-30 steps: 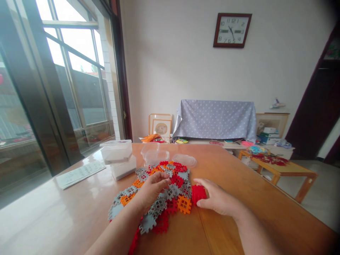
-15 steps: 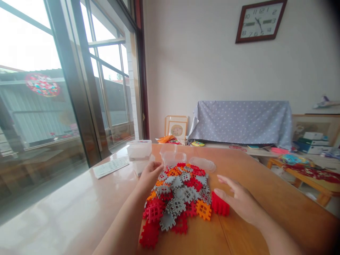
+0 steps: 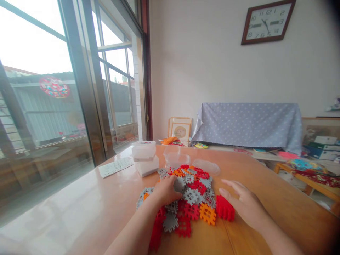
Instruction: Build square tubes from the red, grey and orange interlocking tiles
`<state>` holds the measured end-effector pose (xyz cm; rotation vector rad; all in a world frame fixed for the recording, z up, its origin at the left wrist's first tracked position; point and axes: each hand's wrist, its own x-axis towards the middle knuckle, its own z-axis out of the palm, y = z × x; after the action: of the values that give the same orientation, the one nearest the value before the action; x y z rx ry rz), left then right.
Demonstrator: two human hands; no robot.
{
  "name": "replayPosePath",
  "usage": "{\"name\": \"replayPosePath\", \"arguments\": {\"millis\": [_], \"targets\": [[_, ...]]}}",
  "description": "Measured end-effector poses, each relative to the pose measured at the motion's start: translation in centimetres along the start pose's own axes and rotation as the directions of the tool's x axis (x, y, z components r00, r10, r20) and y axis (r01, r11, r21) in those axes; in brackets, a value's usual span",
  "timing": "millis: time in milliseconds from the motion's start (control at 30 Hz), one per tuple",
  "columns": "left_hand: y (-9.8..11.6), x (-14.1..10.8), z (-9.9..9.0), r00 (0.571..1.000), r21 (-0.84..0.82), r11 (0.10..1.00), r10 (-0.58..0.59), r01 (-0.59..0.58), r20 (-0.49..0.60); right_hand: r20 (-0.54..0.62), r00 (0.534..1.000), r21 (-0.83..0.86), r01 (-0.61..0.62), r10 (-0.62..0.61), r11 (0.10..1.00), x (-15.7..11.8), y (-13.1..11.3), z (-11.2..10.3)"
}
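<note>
A pile of red, grey and orange notched plastic pieces lies on the wooden table. My left hand reaches into the left part of the pile, its thumb and fingers around a grey piece; the hand covers some of the pieces under it. To the right of the pile, my right hand is held with fingers apart beside a stack of red pieces. An orange piece lies just left of that stack.
Two stacked translucent boxes stand behind the pile on the left, near a printed sheet. Clear plastic containers and a clear lid lie behind the pile. A large window is at the left.
My left hand has moved down and right into the pile from above its left edge. Some pieces at the left have shifted. My right hand stays beside the red stack; the view has turned slightly left.
</note>
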<state>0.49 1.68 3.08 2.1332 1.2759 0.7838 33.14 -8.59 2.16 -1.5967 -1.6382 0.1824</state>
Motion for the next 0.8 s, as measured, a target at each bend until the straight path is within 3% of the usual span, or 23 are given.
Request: {"name": "replayPosePath", "arguments": {"millis": [233,333,433,567,800], "targets": [[-1.7,1.3,-0.7,0.992,-0.087,0.996,0.027,-0.038,-0.127,-0.026,0.999,0.016,-0.039,0.039,0.999,-0.2,-0.9,-0.3],[-1.5,1.4,-1.4,0.990,-0.191,0.981,-0.061,0.036,-0.125,-0.020,0.998,0.006,-0.058,0.059,0.998,-0.3,-1.0,-0.5],[-1.3,1.3,-2.1,0.968,-0.382,0.913,-0.208,0.141,-0.141,-0.023,0.997,0.007,-0.076,0.077,0.997,-0.2,-0.8,-0.6],[-0.8,1.2,-2.4,0.933,-0.584,0.796,-0.314,0.159,-0.174,-0.042,0.995,0.006,-0.093,0.093,0.996,-0.1,-0.6,-0.4],[-0.5,1.5,-1.9,0.926,-0.715,0.673,-0.365,0.188,-0.100,-0.043,0.995,-0.003,-0.092,0.092,0.996,-0.2,-0.3,0.0]]}}
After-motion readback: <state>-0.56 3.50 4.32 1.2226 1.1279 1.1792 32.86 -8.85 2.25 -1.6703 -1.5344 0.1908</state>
